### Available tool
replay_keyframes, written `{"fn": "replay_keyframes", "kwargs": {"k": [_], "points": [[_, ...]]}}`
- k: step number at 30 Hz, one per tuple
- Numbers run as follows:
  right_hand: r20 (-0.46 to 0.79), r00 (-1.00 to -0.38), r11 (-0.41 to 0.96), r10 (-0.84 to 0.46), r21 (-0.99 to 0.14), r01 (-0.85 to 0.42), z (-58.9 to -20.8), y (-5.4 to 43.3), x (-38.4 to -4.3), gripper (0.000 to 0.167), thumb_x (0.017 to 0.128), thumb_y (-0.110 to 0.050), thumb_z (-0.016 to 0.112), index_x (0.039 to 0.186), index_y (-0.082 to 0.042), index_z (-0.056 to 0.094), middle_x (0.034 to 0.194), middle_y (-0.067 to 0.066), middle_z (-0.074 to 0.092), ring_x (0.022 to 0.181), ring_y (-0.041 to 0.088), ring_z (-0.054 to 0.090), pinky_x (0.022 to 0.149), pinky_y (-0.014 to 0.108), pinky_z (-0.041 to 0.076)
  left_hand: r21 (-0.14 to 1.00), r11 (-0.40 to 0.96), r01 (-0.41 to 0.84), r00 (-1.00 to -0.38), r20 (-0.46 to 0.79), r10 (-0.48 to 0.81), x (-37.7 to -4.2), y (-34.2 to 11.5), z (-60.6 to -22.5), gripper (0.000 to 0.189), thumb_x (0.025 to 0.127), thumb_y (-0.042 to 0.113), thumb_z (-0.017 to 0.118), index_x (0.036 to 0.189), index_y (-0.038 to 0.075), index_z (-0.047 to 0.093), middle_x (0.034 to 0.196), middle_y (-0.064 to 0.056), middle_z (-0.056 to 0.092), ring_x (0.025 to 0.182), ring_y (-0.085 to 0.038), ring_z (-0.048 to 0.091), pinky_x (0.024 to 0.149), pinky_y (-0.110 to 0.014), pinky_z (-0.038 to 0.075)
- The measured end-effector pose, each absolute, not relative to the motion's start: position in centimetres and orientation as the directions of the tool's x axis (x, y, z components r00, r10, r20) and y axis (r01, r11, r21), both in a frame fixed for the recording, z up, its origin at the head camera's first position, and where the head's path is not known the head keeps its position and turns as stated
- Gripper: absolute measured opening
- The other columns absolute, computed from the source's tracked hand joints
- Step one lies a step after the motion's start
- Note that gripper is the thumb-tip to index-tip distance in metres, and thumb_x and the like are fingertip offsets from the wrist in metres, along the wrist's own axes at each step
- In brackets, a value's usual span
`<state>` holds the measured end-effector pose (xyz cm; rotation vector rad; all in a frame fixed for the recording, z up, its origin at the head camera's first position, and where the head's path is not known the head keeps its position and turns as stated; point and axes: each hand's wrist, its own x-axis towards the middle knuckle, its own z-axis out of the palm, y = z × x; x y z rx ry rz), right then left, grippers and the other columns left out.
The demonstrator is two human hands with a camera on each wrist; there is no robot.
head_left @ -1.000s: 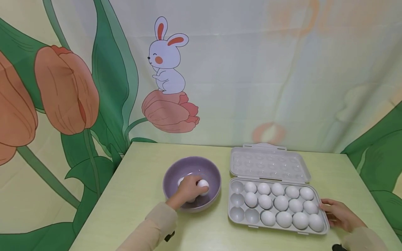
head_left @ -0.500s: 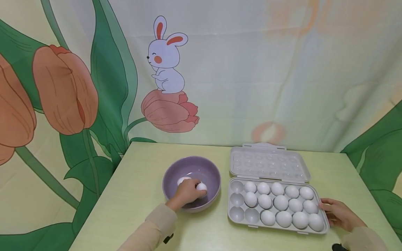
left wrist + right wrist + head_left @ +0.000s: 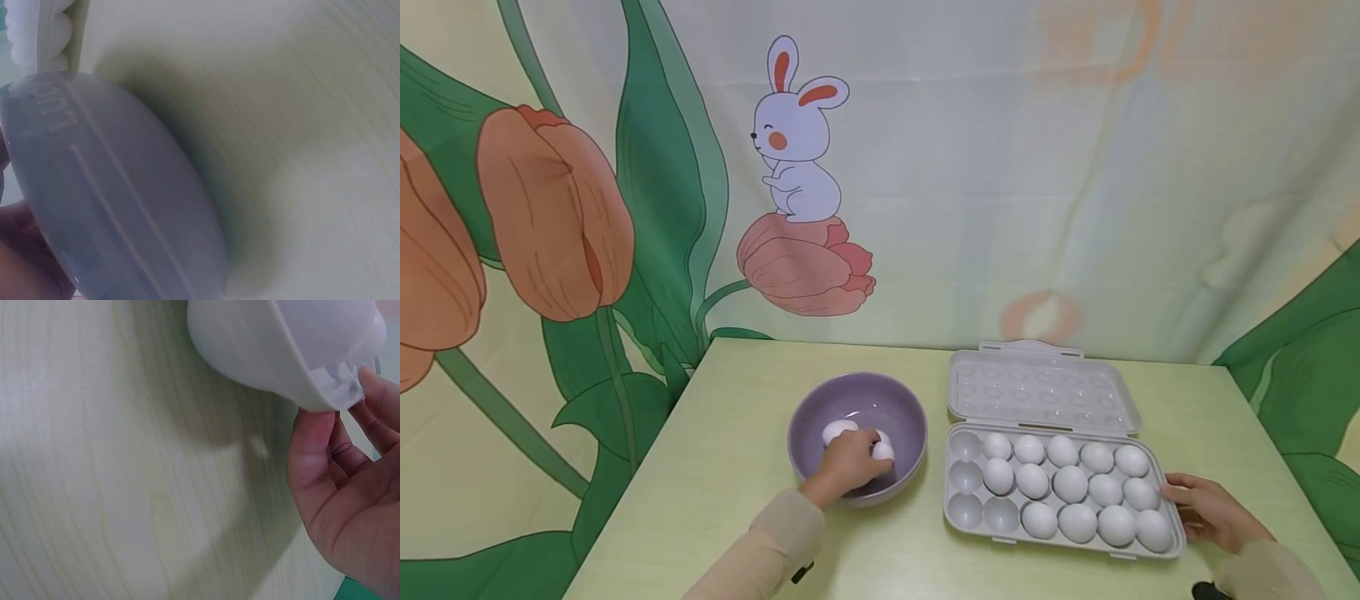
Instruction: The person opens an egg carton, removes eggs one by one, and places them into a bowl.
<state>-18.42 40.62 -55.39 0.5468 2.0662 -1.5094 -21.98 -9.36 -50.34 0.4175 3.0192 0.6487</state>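
My left hand (image 3: 850, 462) is inside the purple bowl (image 3: 803, 412), its thumb and fingers curled round a white egg (image 3: 883, 452). Another egg (image 3: 838, 431) lies behind the knuckles, and a further white patch shows by the fingertips. In the left wrist view the bowl's outer wall (image 3: 119, 194) covers most of the hand. To the right, a grey egg tray (image 3: 1002, 518) holds several white eggs, with bare cups at its left end. My right hand (image 3: 1213, 512) grips the tray's right end; in the right wrist view the thumb (image 3: 312, 447) presses against the rim.
The tray's lid (image 3: 1045, 387) lies folded back behind it. Pale wood-grain table (image 3: 715, 467) surrounds both containers. A printed curtain (image 3: 940, 183) with tulips and a rabbit hangs along the table's back edge.
My left hand has lowered the egg slightly toward the front of the bowl, and more of the eggs behind shows. My right hand and the tray stay put.
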Motion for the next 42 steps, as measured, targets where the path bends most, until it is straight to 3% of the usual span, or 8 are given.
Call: {"fn": "replay_keyframes", "kwargs": {"k": [17,42], "points": [[-0.623,-0.782,0.308,0.023,-0.739,0.598,-55.27,40.6,-18.41,0.076,0.084,-0.037,0.056,0.133,0.006,0.018,0.085,-0.002,0.056,0.075,0.015,0.052,0.066,0.031,0.045,0.336,0.928,0.159,-0.981,-0.047,0.186,-22.01,-9.25,-50.48,0.024,0.065,0.032,0.066,0.079,0.013,0.058,0.067,-0.002,0.056,0.057,-0.018,0.049,0.049,-0.032,0.035],[-0.627,-0.778,0.29,0.032,-0.739,0.608,-55.16,40.44,-18.33,0.074,0.084,-0.035,0.056,0.134,0.006,0.018,0.084,-0.002,0.055,0.075,0.015,0.051,0.066,0.031,0.045,0.305,0.945,0.118,-0.985,-0.086,0.15,-22.17,-9.28,-50.95,0.032,0.067,0.038,0.068,0.082,0.016,0.05,0.068,-0.003,0.056,0.057,-0.019,0.051,0.049,-0.033,0.035]]}}
